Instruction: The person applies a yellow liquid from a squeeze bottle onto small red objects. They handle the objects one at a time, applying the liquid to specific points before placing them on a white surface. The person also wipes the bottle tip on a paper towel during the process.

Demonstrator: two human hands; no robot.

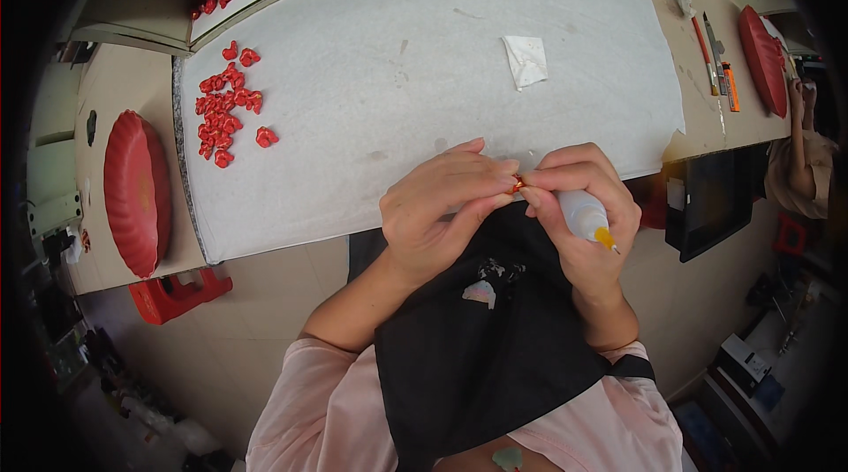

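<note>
Pinching a small red piece (518, 183), the two hands are meeting near the table's front edge, probably because a close, two-sided grip is steadying something so tiny. The left hand (446, 203) is closing thumb and fingertips on it from one side. The right hand (594, 194) is doing double duty: its thumb and forefinger are touching the piece while its other fingers are wrapping a white bottle (581, 214) against the palm. The bottle's yellow nozzle (604, 236) is pointing back toward the person, away from the piece, seemingly leaving the fingertips free. More red pieces (221, 114) are lying in a loose cluster at the left of the white sheet (353, 57), which is likely protecting the table. A folded tissue (527, 61) is resting beyond the hands, perhaps for wiping.
</note>
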